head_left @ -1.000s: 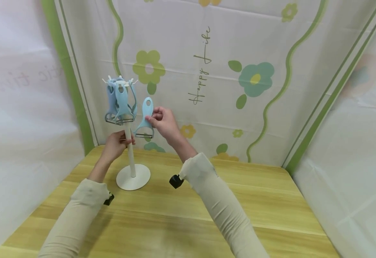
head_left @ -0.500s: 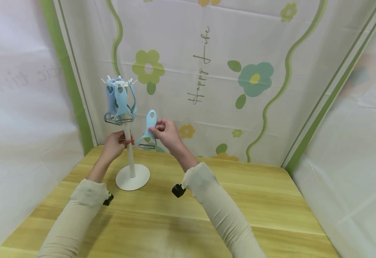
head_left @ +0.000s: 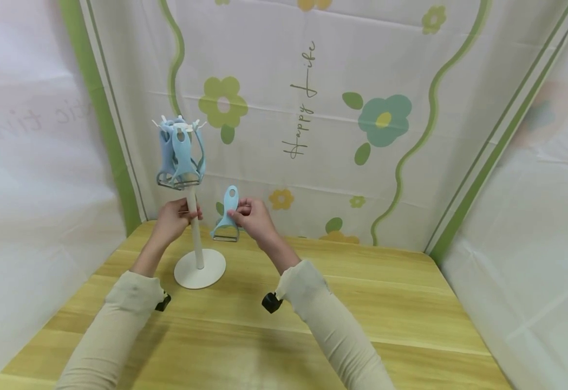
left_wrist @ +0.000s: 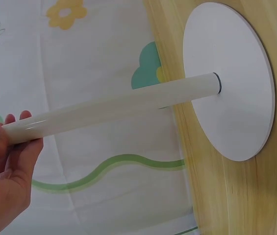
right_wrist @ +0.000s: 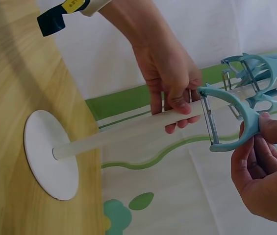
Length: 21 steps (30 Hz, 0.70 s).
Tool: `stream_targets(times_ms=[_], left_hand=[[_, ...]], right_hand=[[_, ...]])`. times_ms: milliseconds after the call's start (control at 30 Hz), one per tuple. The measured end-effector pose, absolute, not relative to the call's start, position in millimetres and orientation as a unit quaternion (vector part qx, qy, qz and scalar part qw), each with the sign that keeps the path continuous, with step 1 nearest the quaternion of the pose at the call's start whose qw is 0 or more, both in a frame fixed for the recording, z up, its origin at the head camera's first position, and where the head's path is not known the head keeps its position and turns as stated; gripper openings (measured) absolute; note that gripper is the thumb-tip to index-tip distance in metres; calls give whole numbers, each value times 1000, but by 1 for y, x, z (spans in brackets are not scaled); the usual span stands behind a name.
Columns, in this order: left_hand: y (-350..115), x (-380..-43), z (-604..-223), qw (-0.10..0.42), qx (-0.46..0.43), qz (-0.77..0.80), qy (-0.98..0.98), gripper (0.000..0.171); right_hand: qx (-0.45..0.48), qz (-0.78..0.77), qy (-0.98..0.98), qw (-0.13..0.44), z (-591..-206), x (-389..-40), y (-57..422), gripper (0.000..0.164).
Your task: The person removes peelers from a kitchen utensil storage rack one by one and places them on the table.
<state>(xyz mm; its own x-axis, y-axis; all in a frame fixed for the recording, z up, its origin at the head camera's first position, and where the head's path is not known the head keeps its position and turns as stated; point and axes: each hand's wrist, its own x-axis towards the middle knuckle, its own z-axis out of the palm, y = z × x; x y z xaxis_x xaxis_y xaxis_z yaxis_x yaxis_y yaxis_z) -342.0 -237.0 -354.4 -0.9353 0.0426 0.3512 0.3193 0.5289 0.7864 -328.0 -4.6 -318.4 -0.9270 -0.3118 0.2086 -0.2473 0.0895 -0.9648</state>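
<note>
A white stand with a round base (head_left: 186, 273) and an upright pole (left_wrist: 113, 103) stands at the left of the table. Several blue peelers (head_left: 182, 157) hang from the hooks around its top. My left hand (head_left: 172, 219) grips the pole below them, thumb and fingers wrapped about it in the left wrist view. Just right of the pole, my right hand (head_left: 255, 219) pinches a light blue peeler (head_left: 231, 203) by its handle, blade end down and apart from the stand. In the right wrist view the held peeler's blade (right_wrist: 210, 120) shows clearly.
The wooden table (head_left: 264, 336) reaches back to a white curtain (head_left: 332, 179) printed with flowers and green lines. More white curtain hangs along the left and right sides. A small black camera (head_left: 271, 302) sits at my right wrist.
My right hand has moved down and slightly right with the peeler, away from the hanging ones. The left hand stays on the pole.
</note>
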Motion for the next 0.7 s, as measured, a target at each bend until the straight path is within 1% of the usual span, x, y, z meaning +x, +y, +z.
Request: stream_targets(times_ms=[700], left_hand=[[-237,-344,-356,141,-101,-475,-863,19]], right_hand=[[-142,-649,745,61,-376,-319,-9,17]])
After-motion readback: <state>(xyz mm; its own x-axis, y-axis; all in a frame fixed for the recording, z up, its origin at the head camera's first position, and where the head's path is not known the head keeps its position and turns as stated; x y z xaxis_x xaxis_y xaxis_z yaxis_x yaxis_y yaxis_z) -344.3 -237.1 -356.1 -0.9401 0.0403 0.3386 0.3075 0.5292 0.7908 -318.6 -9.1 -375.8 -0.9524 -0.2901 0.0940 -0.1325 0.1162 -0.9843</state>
